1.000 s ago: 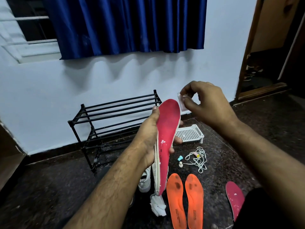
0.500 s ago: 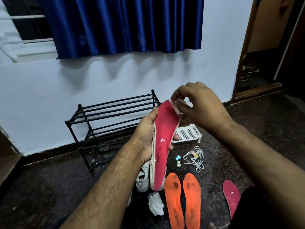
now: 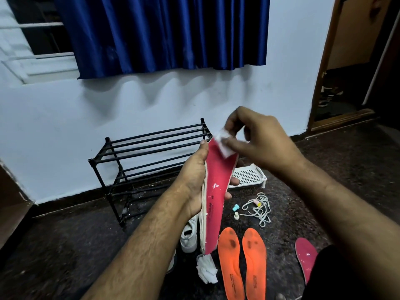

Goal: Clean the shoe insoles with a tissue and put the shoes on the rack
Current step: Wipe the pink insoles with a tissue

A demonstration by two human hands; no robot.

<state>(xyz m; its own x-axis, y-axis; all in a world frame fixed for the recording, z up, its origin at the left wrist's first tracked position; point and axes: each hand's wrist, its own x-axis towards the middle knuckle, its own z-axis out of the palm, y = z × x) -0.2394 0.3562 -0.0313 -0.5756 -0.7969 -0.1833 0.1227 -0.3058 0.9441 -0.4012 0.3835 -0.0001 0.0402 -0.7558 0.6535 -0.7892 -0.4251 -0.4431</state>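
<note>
left hand (image 3: pixel 194 180): grasping red insole (image 3: pixel 216 191) upright, toe at 12 o'clock
right hand (image 3: pixel 259 144): pinching white tissue (image 3: pixel 225 146), pressed on insole toe
floor (image 3: pixel 65 245): 2 orange insoles (image 3: pixel 241 265) at 6 o'clock, 2nd red insole (image 3: pixel 306 258) at 4 o'clock, crumpled tissue (image 3: pixel 206 271)
rack (image 3: pixel 149 152): black, at 10 o'clock, by the wall
white shoe (image 3: pixel 189 237): behind left wrist

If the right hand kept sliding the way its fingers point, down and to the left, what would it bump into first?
Probably the left hand, whose thumb grips the red insole just beyond the tissue that the right hand presses there. Depth is hard to judge.
</note>
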